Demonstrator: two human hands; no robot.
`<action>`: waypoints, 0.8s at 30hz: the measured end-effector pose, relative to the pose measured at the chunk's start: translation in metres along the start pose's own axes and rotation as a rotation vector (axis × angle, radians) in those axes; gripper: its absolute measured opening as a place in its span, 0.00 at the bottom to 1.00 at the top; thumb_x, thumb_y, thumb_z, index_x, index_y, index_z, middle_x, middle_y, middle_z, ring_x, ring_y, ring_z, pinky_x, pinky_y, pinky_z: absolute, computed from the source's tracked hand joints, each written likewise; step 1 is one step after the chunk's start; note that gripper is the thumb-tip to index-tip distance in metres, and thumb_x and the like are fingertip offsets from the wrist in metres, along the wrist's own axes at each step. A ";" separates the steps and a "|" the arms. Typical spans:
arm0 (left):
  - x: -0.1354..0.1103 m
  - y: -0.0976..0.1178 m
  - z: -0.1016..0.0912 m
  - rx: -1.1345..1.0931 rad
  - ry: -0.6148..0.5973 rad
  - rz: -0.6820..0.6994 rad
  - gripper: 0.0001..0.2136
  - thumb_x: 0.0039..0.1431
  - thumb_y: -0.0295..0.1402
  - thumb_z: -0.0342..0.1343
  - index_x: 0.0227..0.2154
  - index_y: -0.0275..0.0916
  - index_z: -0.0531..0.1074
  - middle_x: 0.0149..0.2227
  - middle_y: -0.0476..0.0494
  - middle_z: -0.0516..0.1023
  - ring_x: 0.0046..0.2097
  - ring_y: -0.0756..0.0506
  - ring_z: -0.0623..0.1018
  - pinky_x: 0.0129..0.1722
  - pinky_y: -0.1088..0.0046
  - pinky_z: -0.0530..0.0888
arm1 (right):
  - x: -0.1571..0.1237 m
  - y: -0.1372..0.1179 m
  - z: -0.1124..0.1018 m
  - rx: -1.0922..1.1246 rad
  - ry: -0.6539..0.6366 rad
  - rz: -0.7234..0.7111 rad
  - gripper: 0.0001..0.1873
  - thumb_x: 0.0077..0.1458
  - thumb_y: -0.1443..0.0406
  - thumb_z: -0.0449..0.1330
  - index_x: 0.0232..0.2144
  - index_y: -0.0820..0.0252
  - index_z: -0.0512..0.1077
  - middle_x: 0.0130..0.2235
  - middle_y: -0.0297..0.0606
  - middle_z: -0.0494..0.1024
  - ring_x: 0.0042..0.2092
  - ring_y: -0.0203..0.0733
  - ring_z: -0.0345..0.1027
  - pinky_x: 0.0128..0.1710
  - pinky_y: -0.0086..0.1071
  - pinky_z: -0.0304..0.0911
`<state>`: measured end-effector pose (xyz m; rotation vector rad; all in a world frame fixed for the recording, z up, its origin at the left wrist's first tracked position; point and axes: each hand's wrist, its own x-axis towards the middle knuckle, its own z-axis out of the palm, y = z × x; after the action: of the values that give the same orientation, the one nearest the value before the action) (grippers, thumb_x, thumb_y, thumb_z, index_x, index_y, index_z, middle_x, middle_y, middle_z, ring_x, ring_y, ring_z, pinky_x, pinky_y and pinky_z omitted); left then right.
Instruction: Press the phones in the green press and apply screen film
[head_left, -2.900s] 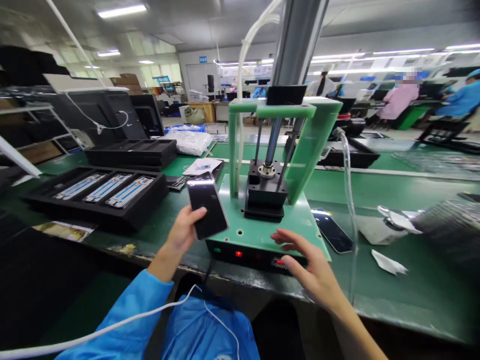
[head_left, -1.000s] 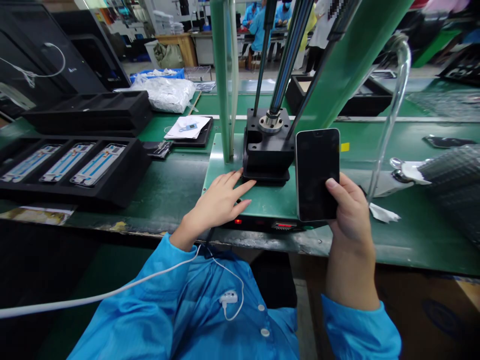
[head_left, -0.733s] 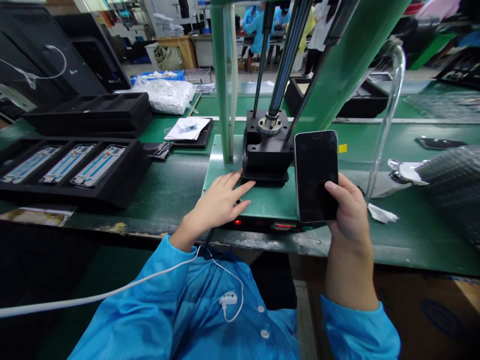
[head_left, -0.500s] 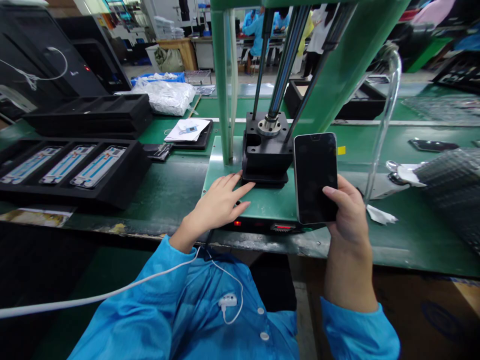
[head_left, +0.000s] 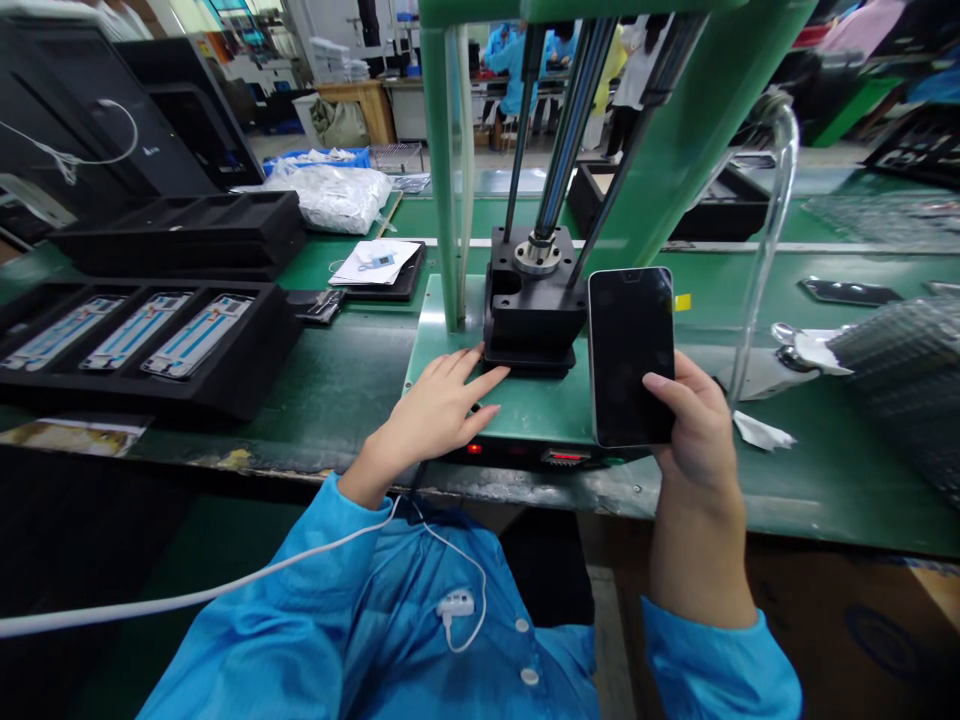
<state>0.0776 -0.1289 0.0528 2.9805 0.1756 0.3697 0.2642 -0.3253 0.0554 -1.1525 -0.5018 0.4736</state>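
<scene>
My right hand (head_left: pixel 694 415) grips a smartphone (head_left: pixel 631 355) with a dark screen, thumb on the front and the other fingers behind it. The phone is upright, just right of the press's black block (head_left: pixel 535 305). My left hand (head_left: pixel 442 405) lies with fingers spread on the light green base plate (head_left: pixel 536 405) of the press, holding nothing. Its fingertips are at the lower left corner of the block. Metal rods (head_left: pixel 574 130) run up from the block. A red light and a red display (head_left: pixel 566 457) glow on the front of the base.
At left a black foam tray (head_left: pixel 225 385) holds several phone frames, with more trays (head_left: pixel 176 235) stacked behind. Papers (head_left: pixel 375 262) and a plastic-wrapped bundle (head_left: pixel 326 195) lie beyond. A clear hose (head_left: pixel 776 200) hangs at right, near bubble wrap (head_left: pixel 900 390) and another phone-shaped panel (head_left: pixel 847 291).
Both hands and the phone stay almost still. The dark panel at the far right has shifted slightly to the left along the bench.
</scene>
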 end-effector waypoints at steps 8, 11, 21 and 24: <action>0.000 -0.001 0.000 -0.024 0.010 0.000 0.23 0.68 0.41 0.48 0.63 0.38 0.63 0.67 0.28 0.59 0.66 0.31 0.63 0.62 0.48 0.64 | 0.000 0.000 0.000 -0.027 0.009 -0.015 0.14 0.46 0.62 0.69 0.38 0.54 0.80 0.36 0.34 0.81 0.37 0.44 0.75 0.35 0.32 0.72; 0.000 -0.001 0.000 -0.008 0.003 -0.002 0.24 0.69 0.41 0.48 0.63 0.38 0.63 0.67 0.28 0.59 0.65 0.32 0.64 0.62 0.49 0.65 | 0.000 0.000 0.000 -0.036 0.012 -0.014 0.14 0.46 0.62 0.69 0.38 0.54 0.80 0.37 0.34 0.81 0.37 0.44 0.75 0.35 0.32 0.72; 0.000 -0.001 0.000 0.009 0.001 0.000 0.24 0.69 0.42 0.47 0.64 0.38 0.62 0.67 0.29 0.59 0.66 0.32 0.63 0.62 0.49 0.64 | 0.001 0.001 -0.001 -0.018 0.002 -0.012 0.13 0.46 0.62 0.69 0.37 0.54 0.80 0.35 0.33 0.80 0.35 0.41 0.73 0.33 0.28 0.70; -0.001 -0.001 0.000 0.017 -0.001 0.000 0.24 0.69 0.42 0.47 0.64 0.39 0.62 0.67 0.30 0.59 0.66 0.33 0.63 0.62 0.50 0.64 | 0.001 0.001 -0.001 -0.012 0.005 -0.003 0.12 0.45 0.62 0.70 0.36 0.54 0.80 0.34 0.33 0.80 0.34 0.41 0.73 0.32 0.29 0.70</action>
<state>0.0771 -0.1280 0.0523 2.9974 0.1795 0.3691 0.2657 -0.3251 0.0546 -1.1637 -0.5029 0.4656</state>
